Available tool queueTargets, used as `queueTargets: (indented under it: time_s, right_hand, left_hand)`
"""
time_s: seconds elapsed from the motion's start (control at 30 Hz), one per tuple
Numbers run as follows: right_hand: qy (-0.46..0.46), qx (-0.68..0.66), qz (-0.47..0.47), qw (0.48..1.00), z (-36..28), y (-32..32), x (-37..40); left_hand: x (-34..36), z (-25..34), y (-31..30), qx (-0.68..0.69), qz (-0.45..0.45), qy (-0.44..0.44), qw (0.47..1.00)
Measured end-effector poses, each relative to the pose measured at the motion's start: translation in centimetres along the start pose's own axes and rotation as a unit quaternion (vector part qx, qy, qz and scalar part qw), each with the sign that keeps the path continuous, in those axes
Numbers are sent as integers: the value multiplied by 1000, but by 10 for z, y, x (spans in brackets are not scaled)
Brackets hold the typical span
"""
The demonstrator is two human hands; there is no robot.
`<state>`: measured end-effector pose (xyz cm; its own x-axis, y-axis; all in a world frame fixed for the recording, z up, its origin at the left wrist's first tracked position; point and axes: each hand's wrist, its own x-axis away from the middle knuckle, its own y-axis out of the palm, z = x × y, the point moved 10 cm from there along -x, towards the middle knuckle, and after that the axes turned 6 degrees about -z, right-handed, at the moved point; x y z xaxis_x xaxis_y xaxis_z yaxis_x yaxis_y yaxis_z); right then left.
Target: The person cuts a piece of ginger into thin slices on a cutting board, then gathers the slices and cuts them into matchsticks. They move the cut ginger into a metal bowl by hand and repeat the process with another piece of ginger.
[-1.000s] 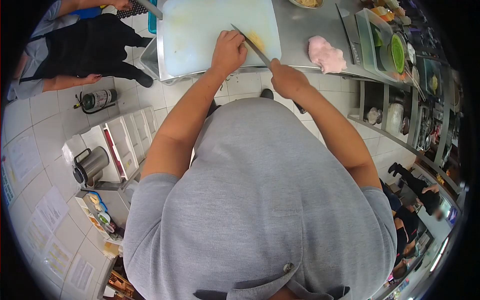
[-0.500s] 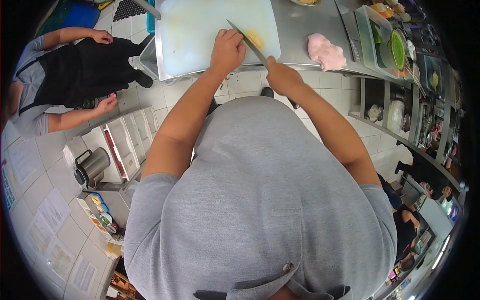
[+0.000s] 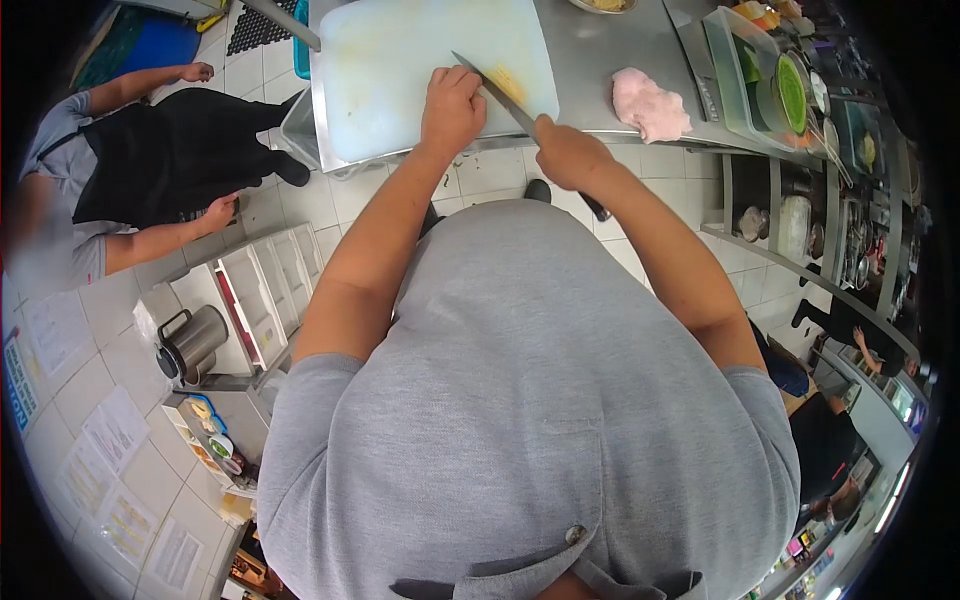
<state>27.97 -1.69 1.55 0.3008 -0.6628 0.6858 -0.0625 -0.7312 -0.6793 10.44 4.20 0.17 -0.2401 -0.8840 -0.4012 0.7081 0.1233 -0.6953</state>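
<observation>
My right hand is wrapped round the handle of a kitchen knife. Its blade slants up and to the left across a white cutting board. Close against the near side of the blade, my left hand rests on the board with its fingers curled under. Whatever those fingers press on is hidden beneath them. On the blade's other side lies a small pile of thin yellow shreds, too fine for me to name.
A crumpled pink cloth lies on the steel counter right of the board. Beyond it are a large blade and a clear tub with green food. A person in a black apron stands at left. A bowl sits at the top.
The knife and both hands have shifted only slightly, and more of the handle's end shows below my right hand. The person at left has moved their arms, and the whole view has shifted a little.
</observation>
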Motion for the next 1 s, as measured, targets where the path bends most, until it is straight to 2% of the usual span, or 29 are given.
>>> queueTargets:
  time_s: [0.13, 0.33, 0.43, 0.57, 0.63, 0.77, 0.83, 0.97, 1.0]
  right_hand:
    - [24, -29, 15, 999, 9, 24, -5]
    - [-7, -7, 4, 1000, -4, -2, 2]
    - [12, -47, 28, 998, 4, 27, -3]
    - [-1, -51, 40, 998, 6, 17, -16]
    - [-36, -42, 41, 998, 9, -1, -14]
    - [-57, -89, 106, 989, 30, -18, 20]
    - [-25, -123, 144, 982, 38, -30, 51]
    - [-18, -111, 190, 975, 47, -27, 71]
    - [-19, -108, 219, 970, 47, -26, 73]
  left_hand:
    - [3, 3, 2, -14, 4, 14, 1000]
    - [2, 2, 0, -19, 1, 9, 1000]
    - [2, 2, 0, -20, 2, 9, 1000]
    - [4, -1, -2, -2, 1, 1, 1000]
    - [5, -5, -11, -7, 12, -6, 1000]
    - [9, -23, -48, -26, 36, -49, 998]
    - [12, -29, -65, -37, 54, -90, 994]
    - [-5, 17, -79, -40, 68, -58, 995]
    - [-8, 34, -72, -18, 44, -29, 998]
